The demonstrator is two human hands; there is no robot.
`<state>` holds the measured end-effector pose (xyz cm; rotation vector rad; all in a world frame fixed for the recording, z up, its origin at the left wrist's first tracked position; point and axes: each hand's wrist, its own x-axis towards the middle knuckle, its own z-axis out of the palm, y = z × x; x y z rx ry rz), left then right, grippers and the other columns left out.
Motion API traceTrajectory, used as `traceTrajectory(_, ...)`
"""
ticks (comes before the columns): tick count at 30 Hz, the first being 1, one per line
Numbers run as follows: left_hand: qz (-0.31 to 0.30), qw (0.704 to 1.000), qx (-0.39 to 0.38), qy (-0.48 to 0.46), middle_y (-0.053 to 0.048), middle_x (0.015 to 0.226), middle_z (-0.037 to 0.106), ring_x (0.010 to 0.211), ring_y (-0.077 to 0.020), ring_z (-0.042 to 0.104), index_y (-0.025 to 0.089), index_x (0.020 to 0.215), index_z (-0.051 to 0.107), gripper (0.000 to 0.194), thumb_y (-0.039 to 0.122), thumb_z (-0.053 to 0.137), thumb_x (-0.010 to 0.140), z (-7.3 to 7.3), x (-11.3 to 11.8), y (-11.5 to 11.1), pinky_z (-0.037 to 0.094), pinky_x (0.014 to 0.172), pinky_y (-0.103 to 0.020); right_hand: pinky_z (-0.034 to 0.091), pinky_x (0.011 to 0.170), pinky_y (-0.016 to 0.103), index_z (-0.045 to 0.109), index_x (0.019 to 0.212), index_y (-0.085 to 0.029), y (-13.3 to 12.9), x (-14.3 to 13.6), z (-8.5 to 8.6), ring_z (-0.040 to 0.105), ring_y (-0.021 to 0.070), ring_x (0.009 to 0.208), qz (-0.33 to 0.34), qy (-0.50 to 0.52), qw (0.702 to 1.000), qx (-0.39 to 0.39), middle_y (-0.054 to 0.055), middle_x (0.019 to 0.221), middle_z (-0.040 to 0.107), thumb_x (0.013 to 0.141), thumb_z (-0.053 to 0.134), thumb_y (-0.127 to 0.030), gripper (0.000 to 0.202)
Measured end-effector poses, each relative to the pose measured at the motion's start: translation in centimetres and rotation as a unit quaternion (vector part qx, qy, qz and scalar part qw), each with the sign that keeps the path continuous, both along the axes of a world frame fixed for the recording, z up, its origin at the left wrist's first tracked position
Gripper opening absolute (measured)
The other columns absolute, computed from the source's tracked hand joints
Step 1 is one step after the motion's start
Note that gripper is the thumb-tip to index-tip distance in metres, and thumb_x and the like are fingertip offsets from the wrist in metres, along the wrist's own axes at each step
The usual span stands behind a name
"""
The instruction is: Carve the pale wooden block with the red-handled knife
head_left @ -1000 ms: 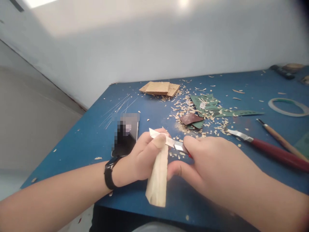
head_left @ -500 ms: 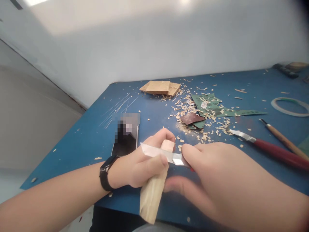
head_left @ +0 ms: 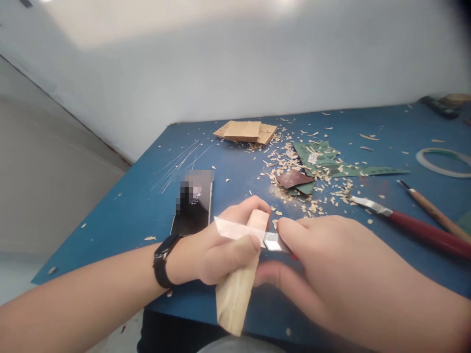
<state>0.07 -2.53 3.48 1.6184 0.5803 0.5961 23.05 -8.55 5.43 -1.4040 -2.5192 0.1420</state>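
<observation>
My left hand point(head_left: 228, 245) is closed around a pale strip of wood point(head_left: 235, 304), its thumb lying across the top near the blade. The strip slants toward me, its lower end past the table's front edge. In my right hand point(head_left: 324, 264) is a carving knife point(head_left: 274, 241); its handle is mostly hidden in the fist, with a bit of red showing. The flat blade lies across the upper part of the strip, its tip pointing left over my left hand. A black band is on my left wrist.
On the blue table point(head_left: 121, 211) lie a phone point(head_left: 195, 211), wood blocks point(head_left: 243, 131), many shavings, green sandpaper point(head_left: 316, 154) and a brown piece point(head_left: 294, 179). To the right are a red-handled knife point(head_left: 423, 230), a wooden-handled tool point(head_left: 434, 208) and a tape ring point(head_left: 419, 159).
The wood strip and my left hand have shifted slightly right and up under the blade. The knife stays almost in place. The camera view has moved a little.
</observation>
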Motion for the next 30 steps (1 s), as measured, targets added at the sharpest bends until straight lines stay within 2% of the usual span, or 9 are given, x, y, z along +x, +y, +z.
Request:
traceTrajectory(2,0.014,1.000,-0.003,-0.004,-0.002,0.090,0.061,0.073,-0.0156,0.049,0.019,0.114,0.067,0.055,0.073,0.070,0.101,0.3,0.4,-0.2,0.041,0.065,-0.029,0.040,0.049,0.044,0.072,0.093,-0.033,0.1,-0.1,0.1,0.076,0.0319,0.060,-0.017,0.028,0.999,-0.042,0.001,0.077,0.081,0.103,0.058,-0.056,0.029)
traceTrajectory(5,0.033,0.999,-0.029,0.004,-0.002,0.085,0.059,0.070,-0.0155,0.046,0.019,0.101,0.066,0.056,0.074,0.069,0.100,0.6,0.8,-0.2,0.039,0.062,-0.030,0.038,0.051,0.045,0.070,0.093,-0.033,0.4,-0.3,0.3,0.074,0.0358,0.060,-0.053,0.025,0.996,-0.071,0.003,0.076,0.080,0.103,0.050,-0.064,0.038)
traceTrajectory(9,0.056,0.997,-0.046,0.020,-0.001,0.078,0.054,0.068,-0.0166,0.046,0.020,0.089,0.060,0.063,0.082,0.067,0.097,0.3,1.0,0.0,0.037,0.060,-0.031,0.036,0.052,0.043,0.062,0.085,-0.034,0.6,-0.7,0.6,0.073,0.0354,0.062,-0.083,0.016,0.991,-0.101,0.005,0.076,0.078,0.103,0.045,-0.075,0.048)
traceTrajectory(12,0.061,0.997,-0.040,0.003,0.000,0.076,0.053,0.065,-0.0163,0.045,0.020,0.088,0.061,0.059,0.078,0.068,0.097,-0.1,1.0,0.2,0.037,0.059,-0.031,0.033,0.051,0.041,0.058,0.081,-0.034,0.6,-1.0,1.0,0.069,0.0333,0.059,-0.096,0.015,0.987,-0.129,0.007,0.071,0.074,0.101,0.043,-0.079,0.052)
traceTrajectory(15,0.059,0.998,-0.034,-0.012,0.000,0.076,0.052,0.066,-0.0157,0.044,0.020,0.088,0.061,0.054,0.072,0.070,0.099,-0.6,0.8,0.4,0.036,0.059,-0.031,0.034,0.053,0.040,0.062,0.087,-0.032,0.5,-1.2,1.5,0.070,0.0333,0.065,-0.098,-0.002,0.982,-0.163,0.008,0.078,0.076,0.104,0.042,-0.077,0.053)
traceTrajectory(19,0.059,0.995,-0.071,-0.022,0.001,0.074,0.053,0.063,-0.0147,0.045,0.020,0.090,0.063,0.055,0.073,0.071,0.098,-1.0,1.0,0.4,0.036,0.056,-0.029,0.030,0.052,0.038,0.067,0.093,-0.030,0.5,-1.3,2.2,0.067,0.0311,0.063,-0.098,-0.032,0.983,-0.153,0.007,0.075,0.071,0.106,0.037,-0.079,0.059)
traceTrajectory(24,0.101,0.987,-0.116,-0.047,0.001,0.072,0.053,0.060,-0.0144,0.046,0.019,0.089,0.064,0.056,0.073,0.078,0.091,-1.2,1.6,0.2,0.036,0.054,-0.028,0.025,0.051,0.036,0.064,0.087,-0.029,0.8,-1.4,2.7,0.061,0.0277,0.059,-0.113,-0.070,0.982,-0.133,0.005,0.068,0.062,0.107,0.036,-0.082,0.063)
traceTrajectory(28,0.125,0.989,-0.066,-0.033,0.002,0.066,0.049,0.059,-0.0150,0.042,0.021,0.082,0.058,0.058,0.074,0.061,0.104,-1.7,1.0,-0.2,0.033,0.056,-0.031,0.024,0.050,0.035,0.061,0.081,-0.029,0.9,-1.5,2.6,0.058,0.0270,0.059,-0.134,-0.081,0.980,-0.125,0.003,0.064,0.056,0.100,0.036,-0.096,0.073)
traceTrajectory(30,0.112,0.993,-0.020,-0.027,0.002,0.070,0.049,0.062,-0.0158,0.042,0.020,0.087,0.061,0.062,0.078,0.052,0.107,-1.8,0.5,0.0,0.033,0.058,-0.032,0.025,0.050,0.036,0.061,0.081,-0.029,1.0,-1.5,2.6,0.057,0.0260,0.058,-0.114,-0.073,0.984,-0.120,0.003,0.065,0.056,0.100,0.036,-0.097,0.074)
